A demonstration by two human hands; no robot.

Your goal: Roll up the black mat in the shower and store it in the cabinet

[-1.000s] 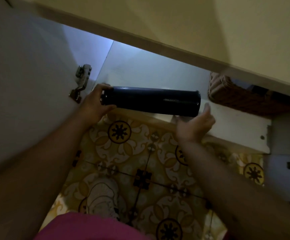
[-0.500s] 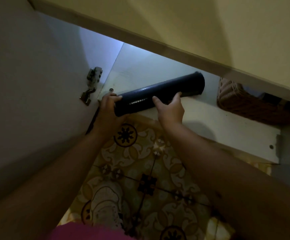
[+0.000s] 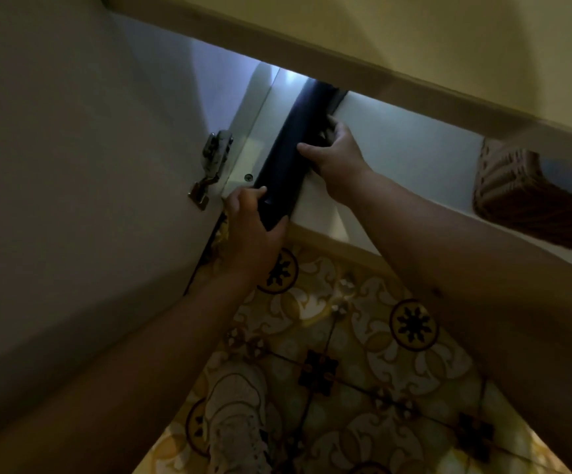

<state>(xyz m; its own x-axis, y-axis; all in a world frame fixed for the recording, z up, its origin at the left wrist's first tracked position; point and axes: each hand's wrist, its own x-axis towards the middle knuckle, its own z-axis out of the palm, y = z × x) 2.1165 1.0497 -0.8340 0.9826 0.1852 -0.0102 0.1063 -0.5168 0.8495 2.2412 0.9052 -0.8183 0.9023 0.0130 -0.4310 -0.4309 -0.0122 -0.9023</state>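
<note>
The rolled black mat [image 3: 294,145] lies lengthwise on the white cabinet shelf [image 3: 397,155], its far end running under the counter edge and hidden there. My left hand [image 3: 253,227] cups the near end of the roll at the shelf's front edge. My right hand [image 3: 335,152] grips the roll's right side about halfway along. The roll sits close to the cabinet's left wall.
The open cabinet door [image 3: 72,165] with its metal hinge [image 3: 212,165] stands at the left. A brown woven basket [image 3: 520,193] sits on the shelf at the right. The counter edge [image 3: 380,66] overhangs the shelf. Patterned floor tiles [image 3: 363,336] and my shoe [image 3: 236,419] are below.
The roll has swung from crosswise in front of the cabinet to pointing straight into it. Its far end slid deeper onto the shelf, and my right hand moved along its side.
</note>
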